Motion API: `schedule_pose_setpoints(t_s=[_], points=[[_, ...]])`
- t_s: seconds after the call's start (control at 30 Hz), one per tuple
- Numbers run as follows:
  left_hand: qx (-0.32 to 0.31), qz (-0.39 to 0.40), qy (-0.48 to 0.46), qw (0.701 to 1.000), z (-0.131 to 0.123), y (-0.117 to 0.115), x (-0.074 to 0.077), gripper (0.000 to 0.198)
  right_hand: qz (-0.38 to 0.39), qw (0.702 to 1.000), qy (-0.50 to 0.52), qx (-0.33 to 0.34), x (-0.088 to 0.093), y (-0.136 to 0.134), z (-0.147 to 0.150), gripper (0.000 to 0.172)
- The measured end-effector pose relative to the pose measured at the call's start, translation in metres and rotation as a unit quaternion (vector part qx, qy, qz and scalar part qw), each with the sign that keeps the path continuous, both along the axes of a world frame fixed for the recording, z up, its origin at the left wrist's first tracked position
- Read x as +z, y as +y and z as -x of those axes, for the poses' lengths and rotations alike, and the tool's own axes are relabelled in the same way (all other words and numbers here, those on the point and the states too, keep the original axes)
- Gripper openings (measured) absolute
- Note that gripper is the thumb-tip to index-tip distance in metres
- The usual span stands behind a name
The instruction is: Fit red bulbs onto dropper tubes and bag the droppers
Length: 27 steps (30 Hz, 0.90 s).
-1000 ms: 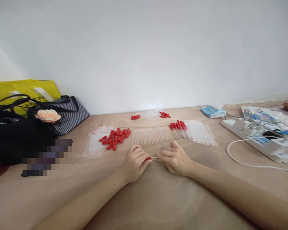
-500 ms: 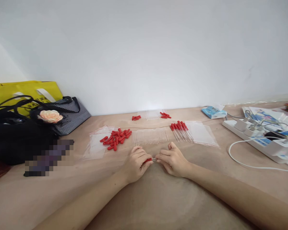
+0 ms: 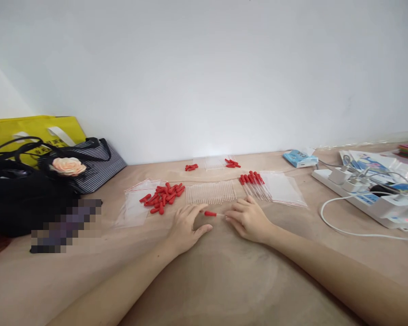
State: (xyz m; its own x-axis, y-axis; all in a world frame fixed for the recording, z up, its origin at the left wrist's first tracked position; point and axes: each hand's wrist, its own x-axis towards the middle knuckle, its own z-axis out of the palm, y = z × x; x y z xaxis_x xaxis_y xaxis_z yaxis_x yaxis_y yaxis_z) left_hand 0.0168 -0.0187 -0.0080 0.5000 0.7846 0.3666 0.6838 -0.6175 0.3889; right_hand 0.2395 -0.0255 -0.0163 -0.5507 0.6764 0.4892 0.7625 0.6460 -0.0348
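Note:
Between my hands is a dropper (image 3: 210,213), a thin clear tube with a red rubber bulb on its left end. The fingers of my right hand (image 3: 248,219) pinch its tube. My left hand (image 3: 188,228) is open beside the bulb, thumb and fingers apart. Beyond my hands lies a row of clear glass tubes (image 3: 211,192). Loose red rubber bulbs (image 3: 163,198) are heaped to the left of that row. On the right, several droppers with red bulbs (image 3: 252,179) lie side by side by a clear plastic bag (image 3: 287,190).
Another clear bag (image 3: 132,208) lies under the heap's left side. Small groups of red bulbs (image 3: 191,167) lie near the wall. A power strip (image 3: 370,199) with a white cable and a blue tissue pack (image 3: 299,158) are at right; a striped bag (image 3: 95,167) stands at left.
My left hand has let go of the red bulb and opened, drawing slightly left. My right hand still holds the dropper by its tube and has shifted a little upward.

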Motion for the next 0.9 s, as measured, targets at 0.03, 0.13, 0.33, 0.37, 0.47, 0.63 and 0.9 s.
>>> schedule_pose_setpoints(t_s=[0.03, 0.13, 0.33, 0.37, 0.47, 0.63, 0.9], points=[[0.018, 0.013, -0.006, 1.0, 0.0, 0.001, 0.0, 0.045, 0.009, 0.999, 0.007, -0.044, 0.001, 0.005, -0.004, 0.019], [0.013, 0.035, 0.002, 0.999, 0.0, 0.002, 0.0, 0.035, 0.052, 0.977, 0.046, -0.202, 0.005, 0.026, -0.016, 0.021], [-0.013, 0.025, 0.017, 0.999, -0.001, 0.002, 0.002, 0.016, 0.122, 0.925, 0.055, -0.356, 0.007, 0.066, -0.021, 0.026], [-0.013, 0.025, 0.016, 0.999, -0.001, 0.002, 0.002, 0.016, 0.127, 0.92, 0.051, -0.366, 0.006, 0.069, -0.019, 0.025], [-0.009, 0.03, 0.016, 0.999, -0.002, 0.001, 0.003, 0.016, 0.133, 0.913, 0.045, -0.383, 0.003, 0.074, -0.016, 0.023], [-0.012, 0.035, 0.012, 0.999, -0.002, 0.001, 0.005, 0.016, 0.157, 0.911, 0.045, -0.379, 0.005, 0.075, -0.014, 0.025], [-0.002, 0.024, 0.001, 1.0, -0.004, 0.0, 0.003, 0.013, 0.222, 0.888, 0.039, -0.401, 0.018, 0.091, 0.006, 0.025]])
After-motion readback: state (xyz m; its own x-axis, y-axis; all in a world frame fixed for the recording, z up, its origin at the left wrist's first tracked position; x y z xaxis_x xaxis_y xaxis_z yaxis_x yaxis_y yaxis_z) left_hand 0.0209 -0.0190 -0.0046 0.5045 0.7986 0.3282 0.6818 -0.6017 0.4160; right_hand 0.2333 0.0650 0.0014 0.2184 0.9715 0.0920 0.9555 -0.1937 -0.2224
